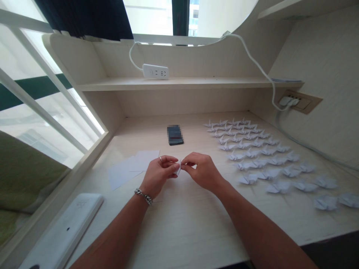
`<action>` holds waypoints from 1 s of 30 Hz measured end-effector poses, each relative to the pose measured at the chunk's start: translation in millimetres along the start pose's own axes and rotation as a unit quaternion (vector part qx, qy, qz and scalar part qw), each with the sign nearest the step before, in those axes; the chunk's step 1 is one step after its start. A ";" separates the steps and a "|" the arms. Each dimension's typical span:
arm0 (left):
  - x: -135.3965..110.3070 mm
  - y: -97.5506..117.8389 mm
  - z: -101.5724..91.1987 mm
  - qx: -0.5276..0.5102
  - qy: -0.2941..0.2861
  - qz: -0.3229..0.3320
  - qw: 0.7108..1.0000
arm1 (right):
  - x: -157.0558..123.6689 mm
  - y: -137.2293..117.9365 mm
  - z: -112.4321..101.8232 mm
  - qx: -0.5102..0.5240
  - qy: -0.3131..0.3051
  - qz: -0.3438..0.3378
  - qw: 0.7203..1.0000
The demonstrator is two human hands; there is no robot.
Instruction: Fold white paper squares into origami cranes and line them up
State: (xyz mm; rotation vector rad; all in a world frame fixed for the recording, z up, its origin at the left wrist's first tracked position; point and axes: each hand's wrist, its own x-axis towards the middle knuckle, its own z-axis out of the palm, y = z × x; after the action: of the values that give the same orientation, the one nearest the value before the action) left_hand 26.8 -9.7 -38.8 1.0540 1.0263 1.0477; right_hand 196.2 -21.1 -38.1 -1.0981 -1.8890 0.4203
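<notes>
A small folded piece of white paper (178, 169) is held above the middle of the desk between both hands. My left hand (160, 171), with a ring and a chain bracelet (143, 197) at the wrist, pinches its left side. The fingertips of my right hand (202, 169) close on its right edge. Much of the paper is hidden by the fingers, so its exact shape cannot be made out. Loose white paper sheets (125, 172) lie flat just left of my left hand. Rows of folded white paper cranes (254, 152) stand on the desk to the right.
A dark phone (175, 135), its screen blurred, lies beyond the hands. A long white device (63, 231) rests at the left edge. The back shelf (190, 83) carries a white power strip (155, 71). A white cable (259, 67) runs to the wall socket (301, 101) on the right.
</notes>
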 end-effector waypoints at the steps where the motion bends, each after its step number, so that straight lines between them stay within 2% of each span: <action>1: 0.0 0.2 -0.1 0.000 -0.001 -0.002 1.000 | -0.5 -0.1 0.2 -0.002 -0.003 0.003 1.000; 8: 0.3 0.2 -2.1 -0.006 -0.015 -0.016 1.000 | -2.6 -0.4 -2.7 -0.001 -0.057 0.017 0.998; 14: 1.7 -1.7 -2.8 -0.008 -0.018 -0.024 1.000 | -2.1 -3.2 -2.4 -0.036 -0.062 0.011 0.997; 22: 2.8 -3.5 -4.4 -0.031 -0.012 -0.031 0.999 | -2.7 -5.0 2.8 -0.117 -0.041 -0.039 0.991; 30: 1.4 -0.2 -3.5 -0.056 0.002 -0.029 0.998 | -3.3 -1.5 6.4 -0.179 -0.015 -0.118 0.977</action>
State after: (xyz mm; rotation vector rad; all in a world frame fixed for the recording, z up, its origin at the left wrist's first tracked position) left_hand 23.7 -7.8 -39.8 0.9268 0.9850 1.0492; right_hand 190.8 -23.7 -42.4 -1.0791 -2.1453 -0.0411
